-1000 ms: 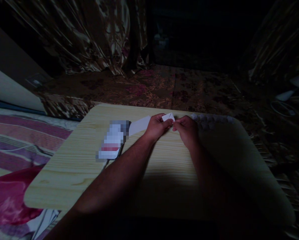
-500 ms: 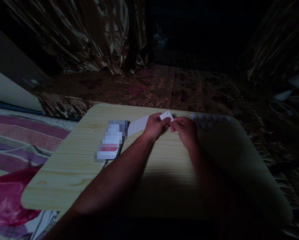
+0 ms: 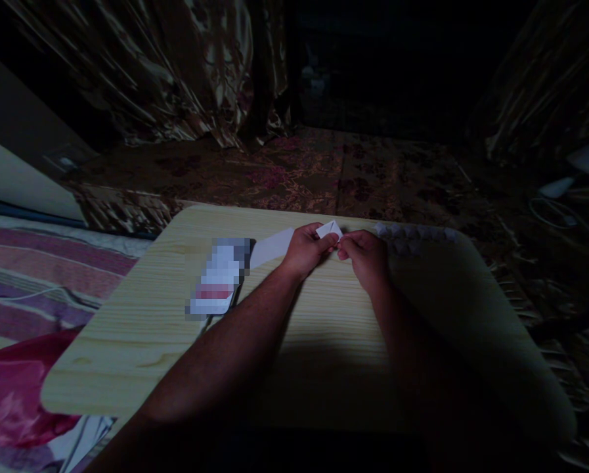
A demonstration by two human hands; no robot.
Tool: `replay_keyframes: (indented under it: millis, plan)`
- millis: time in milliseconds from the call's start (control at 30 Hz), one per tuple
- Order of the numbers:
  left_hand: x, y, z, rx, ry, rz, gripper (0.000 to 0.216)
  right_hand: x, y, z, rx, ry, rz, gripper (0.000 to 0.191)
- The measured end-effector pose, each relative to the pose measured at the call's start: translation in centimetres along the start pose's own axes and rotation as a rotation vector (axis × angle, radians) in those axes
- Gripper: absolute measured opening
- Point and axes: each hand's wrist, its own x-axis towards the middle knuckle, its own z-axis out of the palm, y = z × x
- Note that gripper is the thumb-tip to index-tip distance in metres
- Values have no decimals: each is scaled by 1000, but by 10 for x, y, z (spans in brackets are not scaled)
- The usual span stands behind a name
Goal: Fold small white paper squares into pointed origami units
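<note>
Both of my hands meet over the far middle of a light wooden table (image 3: 141,341). My left hand (image 3: 306,251) and my right hand (image 3: 366,257) are closed in a pinch on a small folded piece of white paper (image 3: 329,229), held just above the tabletop. A flat white paper strip (image 3: 272,247) lies on the table just left of my left hand. A row of several small folded paper pieces (image 3: 412,235) sits along the far edge to the right of my right hand.
A blurred white and red object (image 3: 219,279) lies on the table's left part, with something dark beneath it. A patterned dark cloth (image 3: 294,171) covers the floor beyond. Striped fabric (image 3: 33,276) and a red plastic bag (image 3: 13,387) lie at the left.
The hands have stayed in place. The small folded paper has shifted slightly between the fingertips, and the view has drifted a little.
</note>
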Motion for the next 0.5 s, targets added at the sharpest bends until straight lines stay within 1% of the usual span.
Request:
replay_keyframes:
  millis: [133, 333, 500]
  plan:
    - [0, 0, -1, 8, -8, -11, 36, 1, -1, 0, -26, 1, 3, 19]
    - [-1, 0, 0, 28, -22, -6, 34, -1, -3, -3, -48, -3, -32, 14]
    - [-3, 1, 0, 143, -4, 44, 31, -1, 0, -5, -119, 6, -70, 14]
